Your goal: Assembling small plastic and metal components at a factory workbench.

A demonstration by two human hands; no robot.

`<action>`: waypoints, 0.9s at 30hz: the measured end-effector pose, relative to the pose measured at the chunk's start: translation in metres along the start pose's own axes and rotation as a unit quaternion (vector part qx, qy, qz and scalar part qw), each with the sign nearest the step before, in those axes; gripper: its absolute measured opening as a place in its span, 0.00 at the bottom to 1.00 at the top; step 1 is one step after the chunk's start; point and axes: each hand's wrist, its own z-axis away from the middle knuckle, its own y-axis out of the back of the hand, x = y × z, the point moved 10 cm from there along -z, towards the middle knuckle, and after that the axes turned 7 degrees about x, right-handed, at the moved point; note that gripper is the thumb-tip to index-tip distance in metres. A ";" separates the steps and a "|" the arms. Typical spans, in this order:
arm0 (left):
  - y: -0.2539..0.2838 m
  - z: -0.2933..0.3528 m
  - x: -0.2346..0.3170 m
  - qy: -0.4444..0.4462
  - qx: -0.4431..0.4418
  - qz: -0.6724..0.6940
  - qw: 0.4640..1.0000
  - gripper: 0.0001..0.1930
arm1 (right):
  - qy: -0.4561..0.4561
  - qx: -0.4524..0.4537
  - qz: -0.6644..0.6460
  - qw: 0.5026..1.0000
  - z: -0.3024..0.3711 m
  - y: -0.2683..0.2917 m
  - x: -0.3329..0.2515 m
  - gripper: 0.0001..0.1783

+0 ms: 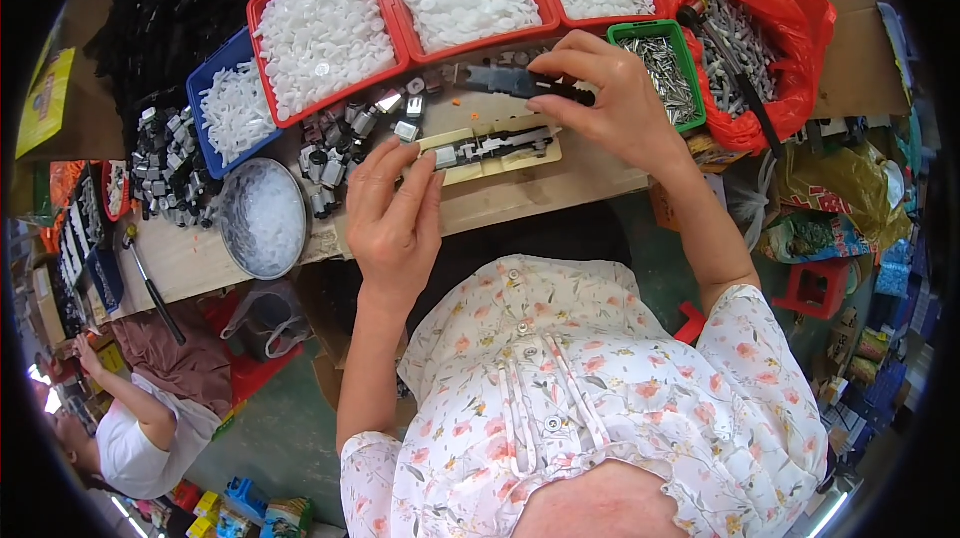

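Observation:
My right hand pinches one end of a long dark plastic casing between thumb and fingers, holding it just above the bench. Below it lies a narrow cream-coloured fixture, with a slim black and white mechanism set lengthwise in it. A silver metal block forms the mechanism's left end. My left hand is closed at that end, fingers bent and the thumb close to the block. What sits between its fingertips is hidden. Loose silver metal blocks are heaped beside the left hand.
Red trays of white plastic parts line the back. A blue tray, a metal bowl and a hammer are leftward. Rightward are a green tray of metal pins and a red bag. Another person sits lower left.

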 end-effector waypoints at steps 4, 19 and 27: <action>0.006 -0.002 -0.003 0.010 0.011 -0.006 1.000 0.12 | 0.034 -0.026 -0.020 0.999 0.007 -0.016 -0.012 0.18; 0.009 0.003 -0.011 0.035 0.014 -0.007 0.999 0.11 | 0.068 -0.069 0.021 0.995 0.020 -0.049 -0.016 0.17; -0.040 -0.004 0.029 -0.074 -0.074 0.000 0.995 0.14 | 0.068 -0.065 0.020 0.995 0.023 -0.049 -0.015 0.18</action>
